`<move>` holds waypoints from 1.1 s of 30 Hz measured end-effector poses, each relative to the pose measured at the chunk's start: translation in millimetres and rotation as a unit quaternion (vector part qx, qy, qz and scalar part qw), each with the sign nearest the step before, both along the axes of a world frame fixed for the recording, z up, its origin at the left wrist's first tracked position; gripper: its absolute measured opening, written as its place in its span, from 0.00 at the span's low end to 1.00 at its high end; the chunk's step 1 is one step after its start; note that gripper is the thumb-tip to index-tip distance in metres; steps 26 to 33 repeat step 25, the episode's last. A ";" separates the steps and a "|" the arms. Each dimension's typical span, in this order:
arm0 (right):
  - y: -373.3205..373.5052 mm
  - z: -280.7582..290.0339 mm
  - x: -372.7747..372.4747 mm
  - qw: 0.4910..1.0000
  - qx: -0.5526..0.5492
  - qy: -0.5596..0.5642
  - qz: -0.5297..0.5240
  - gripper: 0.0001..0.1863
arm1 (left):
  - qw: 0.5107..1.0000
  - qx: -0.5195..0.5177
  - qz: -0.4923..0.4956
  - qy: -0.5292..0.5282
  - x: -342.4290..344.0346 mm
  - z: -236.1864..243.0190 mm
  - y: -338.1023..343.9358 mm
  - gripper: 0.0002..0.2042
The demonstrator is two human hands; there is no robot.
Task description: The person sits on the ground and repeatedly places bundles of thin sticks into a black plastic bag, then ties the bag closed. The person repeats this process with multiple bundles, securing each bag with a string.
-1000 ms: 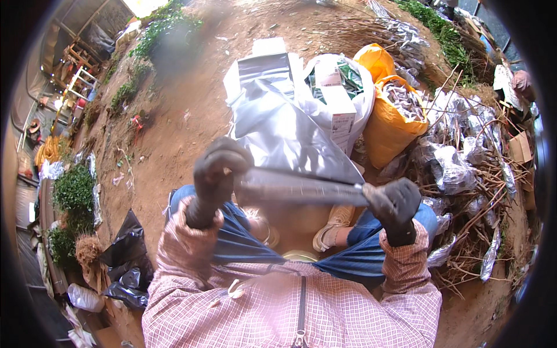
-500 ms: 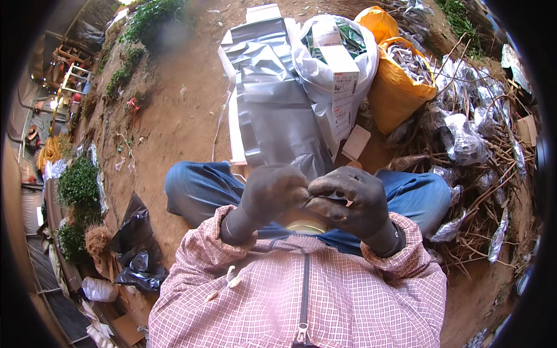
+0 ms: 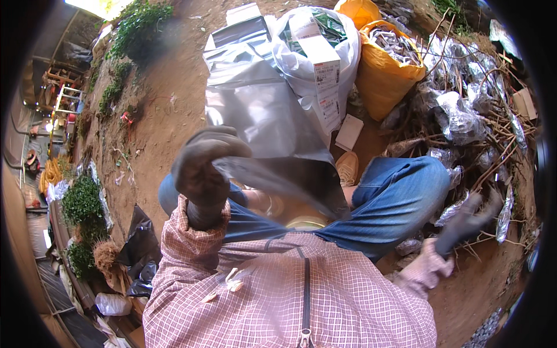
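Observation:
A silver-grey plastic sheet (image 3: 255,110) with a dark underside lies in front of me, its near end lifted above my crossed legs. My left hand (image 3: 203,165), in a dark glove, is closed on the near left corner of this sheet. Off to the far right, my right hand (image 3: 467,220), gloved too, is blurred by motion. Its fingers look stretched out and apart, with nothing visible in them. It is nearest to the heap of twigs and crumpled clear plastic (image 3: 458,116).
Beyond the sheet stands a white sack (image 3: 354,52) of green packets with a long white carton (image 3: 322,64) on it. An orange sack (image 3: 383,75) of grey pieces is beside it. A small white box (image 3: 349,132) lies near my foot. Black plastic (image 3: 139,243) is at left.
My hands were together over my lap and have parted. The left has moved left, raising the sheet's near end; the right has swung far out to the right.

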State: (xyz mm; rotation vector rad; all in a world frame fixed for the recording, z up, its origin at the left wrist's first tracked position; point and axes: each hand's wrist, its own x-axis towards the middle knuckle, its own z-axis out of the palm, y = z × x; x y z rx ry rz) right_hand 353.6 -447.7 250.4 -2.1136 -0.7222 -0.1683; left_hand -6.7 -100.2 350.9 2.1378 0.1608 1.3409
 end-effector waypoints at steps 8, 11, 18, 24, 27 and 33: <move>156.4 -49.7 -168.1 0.852 0.265 0.141 0.429 0.08 | 0.991 -0.042 0.119 -0.036 -37.3 -5.4 -45.3 0.18; 132.3 -38.9 -189.0 0.817 0.331 0.369 0.295 0.07 | 0.920 -0.137 0.366 0.035 -67.5 -27.1 -91.4 0.11; 60.8 -48.3 -205.8 0.713 0.177 0.676 0.056 0.09 | 0.619 -0.630 0.331 0.332 -104.6 -84.5 -154.2 0.13; 61.4 -52.3 -207.1 0.701 0.202 0.675 0.115 0.18 | 0.521 -0.842 0.098 0.104 -131.7 -105.2 -136.4 0.20; 59.5 -53.2 -208.0 0.726 0.176 0.656 0.107 0.18 | 0.479 -0.863 0.079 0.141 -140.7 -107.9 -129.6 0.22; 59.5 -53.2 -208.0 0.726 0.176 0.656 0.107 0.18 | 0.479 -0.863 0.079 0.141 -140.7 -107.9 -129.6 0.22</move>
